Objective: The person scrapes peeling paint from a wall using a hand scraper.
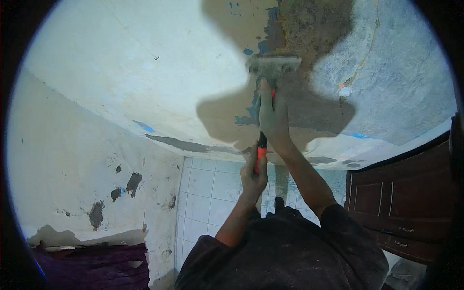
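Note:
A long-handled wall scraper (276,65) with a wide metal head and a black and red handle stands upright before me. Its blade lies at a painted plaster wall (174,83), on the border between pale paint and a stripped grey area (311,25). High on the handle, close below the head, my right hand (273,116) grips it. My left hand (254,177) is closed around the red lower grip (260,156). Ragged blue-grey patches (250,115) run down the wall beside the handle, inside my shadow.
White floor tiles (203,181) meet the wall's foot. On the left, a side wall (90,145) has chipped dark spots, with a purple cloth (98,268) below. A dark wooden cabinet (406,195) with drawers stands at right. A crack (369,47) runs down the grey wall.

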Demonstrator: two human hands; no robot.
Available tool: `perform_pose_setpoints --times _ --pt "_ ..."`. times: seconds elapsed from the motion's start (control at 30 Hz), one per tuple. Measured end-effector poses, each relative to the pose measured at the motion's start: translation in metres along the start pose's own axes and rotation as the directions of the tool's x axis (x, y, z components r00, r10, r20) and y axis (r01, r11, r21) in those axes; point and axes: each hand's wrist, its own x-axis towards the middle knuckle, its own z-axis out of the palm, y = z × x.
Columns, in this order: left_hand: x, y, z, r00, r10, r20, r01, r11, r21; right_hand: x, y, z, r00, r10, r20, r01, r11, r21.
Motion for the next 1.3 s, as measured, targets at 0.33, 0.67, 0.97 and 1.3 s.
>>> perform_pose_setpoints --times 0.33,0.67,0.97,1.3 --pt "0.003 0.021 -0.008 0.992 -0.121 0.040 0.121 0.993 -0.010 0.001 -0.006 -0.003 0.993 0.103 0.065 -0.103 0.995 -0.010" --pt "-0.021 0.002 -0.005 0.970 -0.223 0.096 0.210 0.969 0.129 -0.012 0.057 -0.013 0.997 0.063 -0.041 -0.066 0.995 -0.073" --pt "0.013 0.032 -0.021 0.999 -0.032 0.035 0.032 0.999 0.003 0.006 -0.013 0.007 0.999 0.032 -0.013 -0.031 0.997 0.076" --pt "-0.001 0.016 -0.020 0.993 -0.090 0.078 0.086 0.995 0.059 -0.008 0.005 0.007 0.991 0.049 -0.120 -0.053 0.998 -0.024"
